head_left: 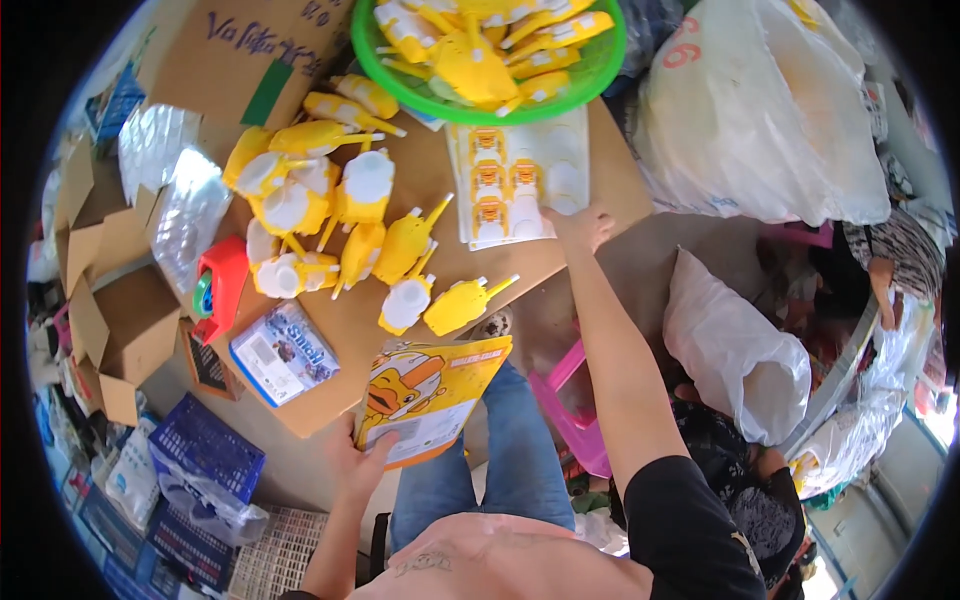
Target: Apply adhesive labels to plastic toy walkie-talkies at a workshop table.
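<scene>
My left hand [365,455] grips the lower left edge of a yellow and orange printed toy box [425,395] with a cartoon duck, held tilted above my lap. My right hand [585,228] reaches to the right edge of a white sticker sheet [487,225] on the cardboard-covered table. Its fingers are curled, with the tips at the sheet; whether they pinch a sticker is too small to tell. Orange and yellow stickers remain in part of the sheet, beside bare round spots. Several yellow and white toy walkie-talkies [405,245] with antennas lie left of the sheet.
A green basin [372,70] of similar toys stands at the far side. On the table's left are a red tape dispenser [228,285] and a blue-white pack [285,352]. White sacks [740,350], a pink stool [572,410], open cartons [130,325] and blue crates [205,450] surround me.
</scene>
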The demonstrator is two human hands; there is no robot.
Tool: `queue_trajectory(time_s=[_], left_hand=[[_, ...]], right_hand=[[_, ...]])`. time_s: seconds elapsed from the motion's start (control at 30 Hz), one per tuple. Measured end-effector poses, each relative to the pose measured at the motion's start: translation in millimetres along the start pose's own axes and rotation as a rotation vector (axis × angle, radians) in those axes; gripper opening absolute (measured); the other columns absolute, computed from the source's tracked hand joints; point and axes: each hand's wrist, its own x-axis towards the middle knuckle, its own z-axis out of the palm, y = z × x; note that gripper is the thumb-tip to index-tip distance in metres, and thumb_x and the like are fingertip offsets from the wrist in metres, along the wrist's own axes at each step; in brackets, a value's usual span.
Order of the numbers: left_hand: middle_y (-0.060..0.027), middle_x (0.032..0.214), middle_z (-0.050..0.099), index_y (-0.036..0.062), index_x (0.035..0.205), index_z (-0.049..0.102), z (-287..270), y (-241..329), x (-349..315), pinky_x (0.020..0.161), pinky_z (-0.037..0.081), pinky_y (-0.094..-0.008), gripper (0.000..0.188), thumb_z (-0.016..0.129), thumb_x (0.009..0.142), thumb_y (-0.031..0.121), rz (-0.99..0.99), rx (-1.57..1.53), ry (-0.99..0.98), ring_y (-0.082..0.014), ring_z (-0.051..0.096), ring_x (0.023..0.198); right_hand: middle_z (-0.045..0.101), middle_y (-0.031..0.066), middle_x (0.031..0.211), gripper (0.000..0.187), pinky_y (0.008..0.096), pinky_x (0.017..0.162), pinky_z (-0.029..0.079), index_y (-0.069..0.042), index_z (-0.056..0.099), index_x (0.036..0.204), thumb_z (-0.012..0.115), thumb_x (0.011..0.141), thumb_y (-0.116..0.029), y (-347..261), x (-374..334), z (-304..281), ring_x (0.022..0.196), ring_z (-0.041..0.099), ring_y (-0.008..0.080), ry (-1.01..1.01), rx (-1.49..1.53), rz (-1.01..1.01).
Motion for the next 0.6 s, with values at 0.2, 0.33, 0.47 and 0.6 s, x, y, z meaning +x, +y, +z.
queue_trajectory(time_s=[0.2, 0.33, 0.47, 0.6], left_hand=[[-0.0148, 0.066, 0.057, 0.0012, 0.083, 0.054, -5.7, 9.1, -9.5, 0.057, 0.044, -0.0337, 0.041, 0.082, 0.065, 0.025, 0.045, 0.211, 0.05, -0.0238, 0.056, 0.059], [-0.0166, 0.067, 0.058, -0.0003, 0.083, 0.056, -15.0, -19.9, -27.4, 0.057, 0.045, -0.033, 0.041, 0.082, 0.065, 0.026, 0.002, 0.173, 0.12, -0.0231, 0.058, 0.06], [-0.0116, 0.073, 0.061, -0.0007, 0.086, 0.054, -5.5, -44.0, -51.5, 0.06, 0.047, -0.0299, 0.037, 0.08, 0.068, 0.018, -0.071, -0.169, 0.187, -0.0149, 0.058, 0.065], [-0.0085, 0.077, 0.062, -0.0009, 0.087, 0.053, -2.6, -56.7, -79.5, 0.063, 0.048, -0.0282, 0.032, 0.077, 0.07, 0.01, -0.12, -0.273, 0.253, -0.0117, 0.056, 0.069]], right_hand=[[0.06, 0.0128, 0.098, 0.059, 0.0375, 0.073, 0.052, -0.003, 0.052, 0.108, 0.075, 0.063, -0.032, 48.3, 58.0, 21.8, 0.084, 0.062, 0.0261, -0.205, 0.446, 0.034], [0.063, 0.0047, 0.098, 0.031, 0.0312, 0.054, 0.049, -0.012, 0.059, 0.102, 0.067, 0.077, -0.028, 23.8, 7.8, -7.9, 0.082, 0.061, 0.0143, -0.618, 0.838, 0.243], [0.063, 0.003, 0.098, 0.026, 0.0321, 0.059, 0.054, -0.012, 0.058, 0.104, 0.066, 0.081, -0.021, 32.5, 3.5, -22.4, 0.084, 0.061, 0.0147, -0.709, 0.986, 0.193], [0.063, 0.0007, 0.096, 0.029, 0.0254, 0.049, 0.051, -0.013, 0.055, 0.112, 0.064, 0.084, -0.015, 25.2, -0.4, -55.3, 0.081, 0.062, 0.0124, -0.729, 0.888, -0.069]])
